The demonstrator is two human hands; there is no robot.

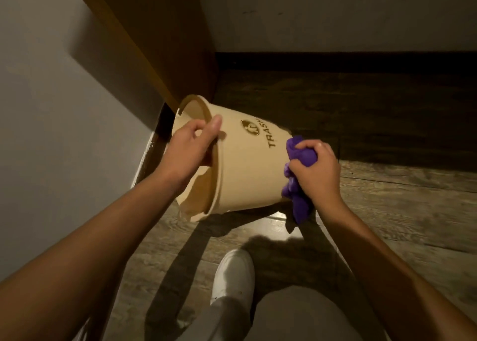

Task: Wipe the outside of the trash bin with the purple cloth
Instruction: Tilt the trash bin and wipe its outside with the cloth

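left grip (192,147) clamps tipped trash bin (247,170) rim, right grip (316,169) bunches purple cloth (300,152) on its side.

Trash bin (242,170): cream-beige plastic, inside and out; dark brown oval emblem and dark brown lettering "TRASH" on the side.
Cloth (299,186): solid bright purple, no pattern.
Floor (387,199): wood-grain planks, grey-brown, darker brown toward the far wall.
Baseboard (335,61): near-black band.
Walls (51,108): plain off-white to grey.
Panel (160,44): plain mid-brown wood tone.
Shoe (233,273): plain white.
Trousers (296,315): light grey.
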